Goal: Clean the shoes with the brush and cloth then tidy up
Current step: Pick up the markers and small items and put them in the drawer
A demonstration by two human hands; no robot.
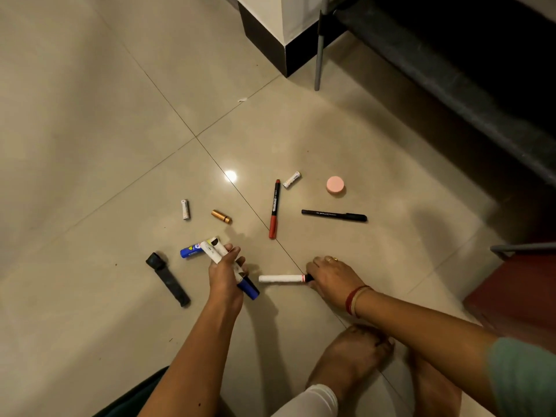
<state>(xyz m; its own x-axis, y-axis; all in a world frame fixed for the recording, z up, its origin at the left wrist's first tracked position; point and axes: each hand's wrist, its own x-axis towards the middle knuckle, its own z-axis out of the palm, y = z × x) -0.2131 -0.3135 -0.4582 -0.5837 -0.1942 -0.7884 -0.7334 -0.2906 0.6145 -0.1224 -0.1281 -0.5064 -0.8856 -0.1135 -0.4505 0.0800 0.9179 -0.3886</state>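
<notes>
No shoe, brush or cloth shows in the head view. My left hand (pixel 227 275) grips a bundle of markers: white ones (pixel 214 251) stick out above the fingers and a blue one (pixel 248 289) pokes out below. My right hand (pixel 331 278) pinches the dark end of a white marker (pixel 281 278) that lies on the tiled floor (pixel 90 145) between both hands. A blue marker (pixel 190 251) lies just behind the held bundle.
Scattered on the floor are a red-and-black marker (pixel 274 209), a black pen (pixel 334 215), a pink disc (pixel 335 185), a gold tube (pixel 221 217), two small white tubes (pixel 185 209) (pixel 292 179) and a black flat strip (pixel 168 279). Dark furniture with a metal leg (pixel 319 43) stands at the right.
</notes>
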